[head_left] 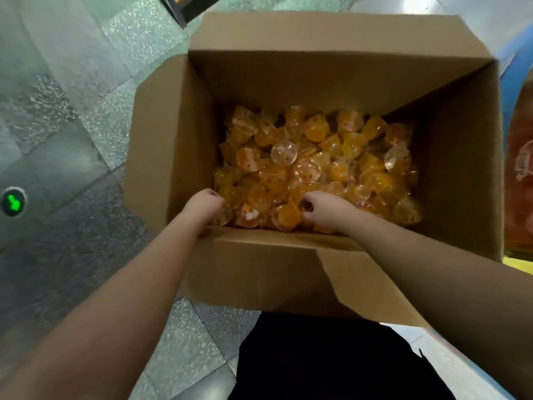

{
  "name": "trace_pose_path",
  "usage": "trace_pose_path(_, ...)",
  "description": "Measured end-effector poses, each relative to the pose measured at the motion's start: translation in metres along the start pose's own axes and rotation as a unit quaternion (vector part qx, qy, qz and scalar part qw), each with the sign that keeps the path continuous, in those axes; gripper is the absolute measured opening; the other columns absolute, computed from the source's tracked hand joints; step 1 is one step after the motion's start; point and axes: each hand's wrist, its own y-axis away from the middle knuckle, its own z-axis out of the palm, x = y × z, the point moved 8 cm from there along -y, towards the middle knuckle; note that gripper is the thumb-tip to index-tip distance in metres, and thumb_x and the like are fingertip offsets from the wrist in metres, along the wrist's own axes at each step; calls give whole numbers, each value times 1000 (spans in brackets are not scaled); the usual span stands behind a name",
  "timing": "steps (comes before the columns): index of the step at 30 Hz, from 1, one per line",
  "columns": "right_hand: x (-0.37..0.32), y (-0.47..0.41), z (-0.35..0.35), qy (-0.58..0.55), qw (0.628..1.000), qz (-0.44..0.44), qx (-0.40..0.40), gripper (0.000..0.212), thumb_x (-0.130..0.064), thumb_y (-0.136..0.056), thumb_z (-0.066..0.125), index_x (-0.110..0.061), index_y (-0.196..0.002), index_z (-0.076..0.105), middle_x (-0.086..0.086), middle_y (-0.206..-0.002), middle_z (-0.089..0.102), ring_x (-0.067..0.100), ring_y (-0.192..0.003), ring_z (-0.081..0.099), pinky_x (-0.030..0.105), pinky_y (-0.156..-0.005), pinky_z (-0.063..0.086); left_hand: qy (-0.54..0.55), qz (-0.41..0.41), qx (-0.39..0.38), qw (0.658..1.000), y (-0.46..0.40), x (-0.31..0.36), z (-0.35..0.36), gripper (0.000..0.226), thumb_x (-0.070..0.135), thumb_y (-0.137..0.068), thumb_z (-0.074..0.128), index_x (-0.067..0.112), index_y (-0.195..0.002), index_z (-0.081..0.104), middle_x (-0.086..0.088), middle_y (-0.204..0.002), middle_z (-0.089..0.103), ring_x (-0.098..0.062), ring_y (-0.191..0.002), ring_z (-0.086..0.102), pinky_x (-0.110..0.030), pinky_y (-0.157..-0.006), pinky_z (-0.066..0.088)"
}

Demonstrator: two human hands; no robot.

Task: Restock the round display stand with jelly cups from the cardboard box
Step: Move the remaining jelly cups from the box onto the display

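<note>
Both hands down in open cardboard box, among orange jelly cups. Left hand and right hand curled into the pile near the front wall.

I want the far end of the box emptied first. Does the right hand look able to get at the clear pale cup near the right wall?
Probably yes. The right hand is already inside the cardboard box, whose flaps are open, and nothing covers the clear pale cup.

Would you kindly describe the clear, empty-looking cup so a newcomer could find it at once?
Start at the open cardboard box and look into its heap of orange jelly cups. Left of centre lies the clear cup: round, nearly colourless, glinting pale among solid orange neighbours.
</note>
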Motion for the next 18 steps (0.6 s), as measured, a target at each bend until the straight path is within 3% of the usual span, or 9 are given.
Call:
trace_pose_path(3, -27, -24, 20, 28, 999, -33, -27, 39, -29, -95, 60, -19, -133, 54, 1, -127, 58, 18, -108, 57, 29, -87, 50, -71, -18, -33, 997, -18, -8, 17, 29, 15, -100, 49, 9, -127, 56, -13, -120, 62, -29, -108, 61, -41, -94, 53)
trace_pose_path(6, -55, -47, 41, 51, 996, -61, -47, 44, -29, -94, 62, -21, -136, 52, 2, -130, 57, 20, -115, 57, 31, -92, 50, -148, -17, -54, 987, -34, -8, 27, 38, 21, -101, 49, 9, -136, 47, -15, -129, 56, -30, -112, 59, -43, -97, 51)
trace_pose_path(9, -72, -67, 60, 62, 994, -67, -62, 50, -28, -92, 65, -21, -139, 50, 3, -137, 54, 23, -121, 56, 36, -96, 52, -183, -11, -65, 981, -53, -10, 34, 50, 22, -95, 57, 16, -142, 42, -12, -135, 50, -32, -112, 57, -47, -95, 52)
trace_pose_path(14, -86, -93, 79, 65, 993, -75, -72, 49, -38, -93, 62, -22, -137, 51, 3, -133, 55, 23, -114, 58, 36, -93, 53, -228, -9, -89, 969, -72, -9, 47, 69, 21, -92, 64, 20, -151, 29, -11, -150, 34, -35, -123, 50, -46, -96, 52)
trace_pose_path(18, -88, -102, 86, 84, 992, -66, -64, 47, -34, -95, 60, -17, -137, 50, 7, -132, 51, 25, -111, 58, 36, -88, 53, -241, -6, -64, 968, -84, -1, 49, 67, 26, -94, 60, 19, -152, 27, -11, -156, 24, -36, -122, 49, -38, -79, 53)
